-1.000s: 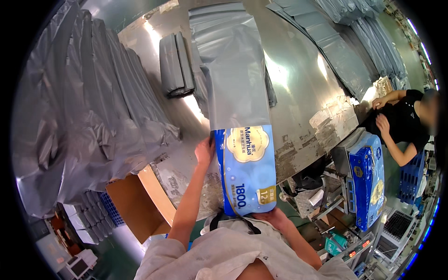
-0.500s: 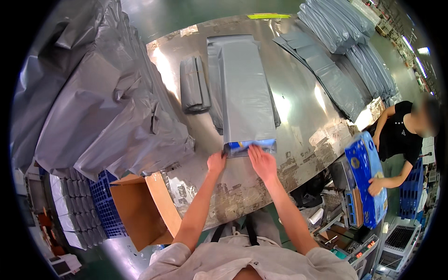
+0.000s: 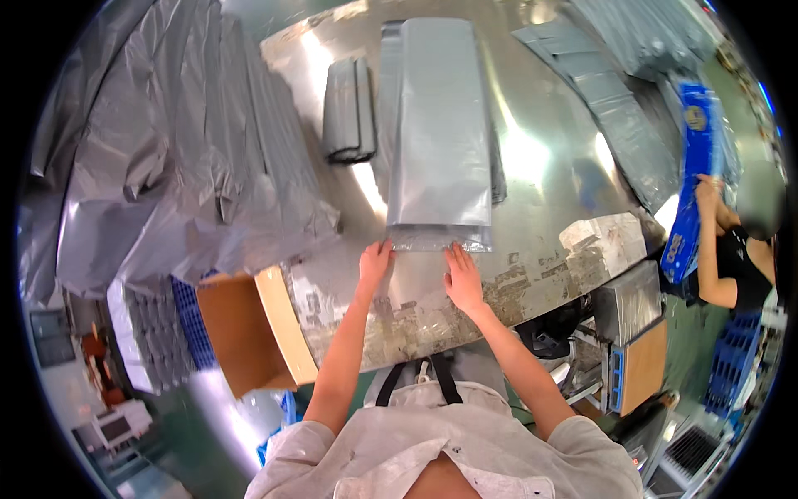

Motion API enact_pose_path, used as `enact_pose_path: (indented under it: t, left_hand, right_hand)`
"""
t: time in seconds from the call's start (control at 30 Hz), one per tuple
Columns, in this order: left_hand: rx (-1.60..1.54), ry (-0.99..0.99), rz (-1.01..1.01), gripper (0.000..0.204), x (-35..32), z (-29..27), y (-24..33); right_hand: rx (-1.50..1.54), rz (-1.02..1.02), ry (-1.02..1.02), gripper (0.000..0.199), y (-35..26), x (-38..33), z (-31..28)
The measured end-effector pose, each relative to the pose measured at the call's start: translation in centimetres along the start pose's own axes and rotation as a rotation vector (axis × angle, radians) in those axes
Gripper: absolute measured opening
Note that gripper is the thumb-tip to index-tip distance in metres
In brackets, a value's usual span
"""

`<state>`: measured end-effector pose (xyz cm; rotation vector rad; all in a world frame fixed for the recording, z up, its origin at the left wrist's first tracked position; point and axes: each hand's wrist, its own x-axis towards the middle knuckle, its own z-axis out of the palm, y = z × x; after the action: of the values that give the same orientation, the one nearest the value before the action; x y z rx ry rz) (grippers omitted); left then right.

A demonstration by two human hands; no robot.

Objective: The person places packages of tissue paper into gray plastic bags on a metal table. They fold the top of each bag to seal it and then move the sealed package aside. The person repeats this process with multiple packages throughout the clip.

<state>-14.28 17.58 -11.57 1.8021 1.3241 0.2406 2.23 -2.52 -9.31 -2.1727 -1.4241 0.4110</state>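
Note:
A long grey plastic mailing bag [image 3: 440, 125] lies flat on the metal table in front of me. Along its near end runs a clear, shiny strip [image 3: 428, 239]. My left hand [image 3: 376, 266] is closed at the strip's left corner, fingertips pinching the edge. On the right part of the same edge, my right hand [image 3: 463, 279] rests with fingers stretched out. More grey bags [image 3: 499, 179] show under this one. Left of it lies a rolled bundle of grey bags [image 3: 349, 111].
Large grey plastic sheets [image 3: 183, 158] drape at the left, above an open cardboard box [image 3: 241, 333]. Stacked grey bags [image 3: 607, 108] cover the table's far right. A co-worker [image 3: 731, 258] at the right holds a blue package [image 3: 692, 183]. The table's near edge [image 3: 399, 353] is before my waist.
The blue item showing at the bag's near end is now covered. My right hand has moved back to the bag's edge. The co-worker has raised the blue package farther away.

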Motion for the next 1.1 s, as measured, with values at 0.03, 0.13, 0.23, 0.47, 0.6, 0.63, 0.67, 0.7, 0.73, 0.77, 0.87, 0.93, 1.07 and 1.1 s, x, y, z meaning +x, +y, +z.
enact_pose_path:
  t: [0.03,0.13,0.23,0.47,0.6,0.63,0.67,0.7,0.73,0.77,0.87,0.93,1.07,1.1]
  left_hand:
    - [-0.229,-0.027,0.002,0.037,-0.8,0.3,-0.7]
    - [-0.259,0.016,-0.058,0.031,-7.1,-0.5,-0.8]
    - [-0.128,0.072,-0.147,0.027,-16.7,-2.1,-5.1]
    - [-0.401,0.014,-0.630,0.030,-40.1,-1.8,-16.1]
    - [-0.386,0.063,-0.633,0.032,-44.9,-1.1,-20.8]
    - [-0.425,0.098,-0.660,0.032,-45.9,-1.5,-21.5]
    - [-0.469,0.121,-0.683,0.032,-47.5,-1.6,-22.4]
    - [-0.505,0.174,-0.666,0.032,-49.2,-2.0,-23.8]
    - [-0.543,0.213,-0.656,0.032,-51.1,-1.8,-25.4]
    - [-0.540,0.243,-0.673,0.032,-53.9,-1.4,-27.8]
    - [-0.458,0.270,-0.787,0.033,-57.7,-4.5,-33.3]
    - [-0.405,0.349,-0.734,0.036,-60.2,-7.5,-37.3]
    - [-0.742,0.776,-0.773,0.033,-64.9,-17.1,-40.3]
    - [-0.779,0.818,-0.764,0.031,-65.5,-19.3,-41.1]
  right_hand:
    - [-0.057,-0.041,-0.009,0.061,-0.2,-0.9,-0.1]
    - [-0.063,-0.088,-0.052,0.059,-0.7,-2.6,0.3]
    - [-0.143,-0.151,-0.075,0.059,-1.3,-3.1,0.8]
    - [-0.182,-0.298,-0.050,0.055,-1.6,-4.1,1.6]
    - [-0.298,-0.280,0.086,0.053,-0.9,-4.9,3.3]
    - [-0.312,-0.271,0.124,0.053,-1.0,-4.9,4.0]
    - [-0.337,-0.254,0.142,0.053,-1.4,-4.7,5.0]
    - [-0.365,-0.223,0.155,0.054,-2.5,-5.0,6.3]
    - [-0.355,-0.185,0.106,0.055,-4.0,-5.9,7.2]
    - [-0.337,-0.154,0.052,0.056,-6.5,-6.7,8.6]
    - [-0.338,-0.100,-0.109,0.063,-14.3,-9.2,12.5]
    - [-0.292,-0.233,-0.126,0.067,-17.7,-11.0,15.5]
    - [-0.377,-0.218,-0.136,0.070,-23.4,-14.9,22.9]
    - [-0.389,-0.171,-0.127,0.070,-25.4,-15.2,24.5]
